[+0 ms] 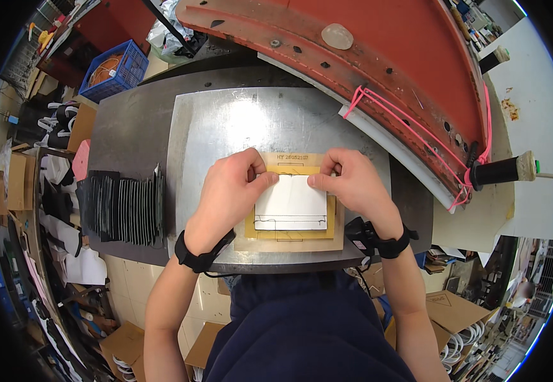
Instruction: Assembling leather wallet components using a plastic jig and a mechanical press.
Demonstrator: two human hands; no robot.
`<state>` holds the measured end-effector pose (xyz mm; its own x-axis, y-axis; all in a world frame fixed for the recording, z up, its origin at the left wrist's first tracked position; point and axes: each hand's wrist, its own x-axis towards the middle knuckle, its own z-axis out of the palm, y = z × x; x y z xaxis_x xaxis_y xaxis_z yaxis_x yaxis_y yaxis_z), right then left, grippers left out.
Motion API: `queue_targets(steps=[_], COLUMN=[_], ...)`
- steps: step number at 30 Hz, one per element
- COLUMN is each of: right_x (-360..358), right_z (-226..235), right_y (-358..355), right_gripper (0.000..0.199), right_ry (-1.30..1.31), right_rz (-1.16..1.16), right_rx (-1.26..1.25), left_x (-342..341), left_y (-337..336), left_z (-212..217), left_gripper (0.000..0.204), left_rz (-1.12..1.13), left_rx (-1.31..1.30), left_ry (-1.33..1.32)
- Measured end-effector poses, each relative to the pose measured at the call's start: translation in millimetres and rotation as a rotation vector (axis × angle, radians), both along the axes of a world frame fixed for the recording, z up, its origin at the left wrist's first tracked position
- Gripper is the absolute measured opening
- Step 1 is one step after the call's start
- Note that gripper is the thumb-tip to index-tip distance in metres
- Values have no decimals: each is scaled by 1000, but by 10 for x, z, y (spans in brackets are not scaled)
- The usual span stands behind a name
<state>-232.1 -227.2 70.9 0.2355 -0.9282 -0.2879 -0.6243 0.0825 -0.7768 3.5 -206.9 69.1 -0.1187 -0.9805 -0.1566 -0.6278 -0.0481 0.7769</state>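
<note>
One white sheet [291, 200] is pinched at its top corners by the left hand [231, 186] and the right hand [359, 183].

A dark grey tabletop [127, 121] with a smooth, dull surface stretches beneath everything, showing bare at the left and right. Over its middle lies a broad, flat metal sheet [213, 127], silvery, with a bright glare toward the far side; its near edge runs close to the tabletop's front. Left of the sheet, just beside it, thin black pieces [141, 210] sit in two closely packed rows. A tan board [295, 246] lies flat on the metal sheet near the front.
</note>
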Motion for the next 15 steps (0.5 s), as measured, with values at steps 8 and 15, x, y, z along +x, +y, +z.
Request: queue_targets(steps=[8, 15], right_x=[-62, -87], right_z=[35, 214], right_y=[343, 562], right_gripper=[20, 19], right_ry=[-70, -17], right_rz=[145, 355], right_rx=[-336, -749], left_x=[162, 149], left_y=[216, 437], left_z=[23, 163], left_gripper=[25, 21], left_rz=[-298, -515], left_rx=[-335, -736], left_ry=[-40, -102])
